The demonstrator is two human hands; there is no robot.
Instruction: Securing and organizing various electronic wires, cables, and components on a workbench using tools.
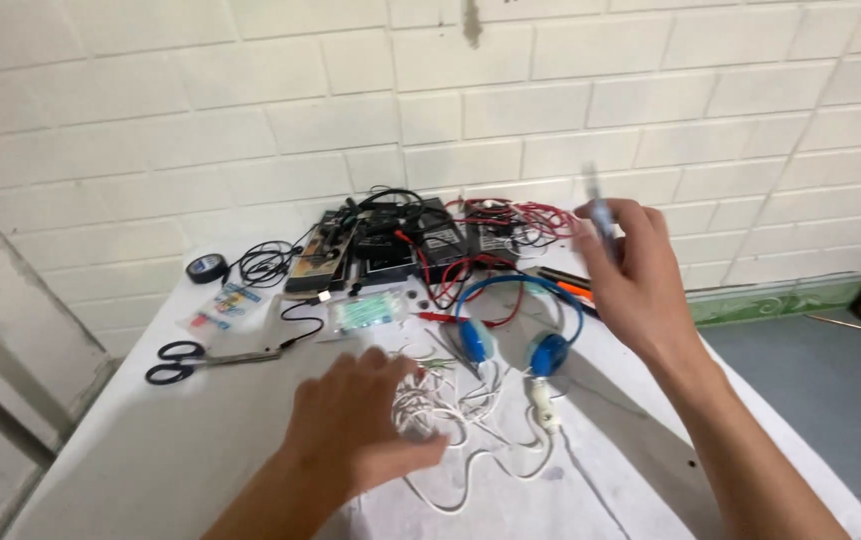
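Observation:
My left hand (356,420) hovers palm down over a tangle of thin white cable (461,415) on the white table (181,450), fingers spread and holding nothing. My right hand (631,270) is raised above the table's right side and pinches a thin, blurred pen-like tool (599,205) between thumb and fingers. Blue headphones (516,320) lie just beyond the white cable, between the two hands.
Black scissors (186,360) lie at the left. A roll of black tape (207,267), a small clear packet (223,305) and a clear box (366,312) sit behind. Black devices with red and black wires (421,240) crowd the back by the brick wall. Orange-handled tools (566,285) lie at the right.

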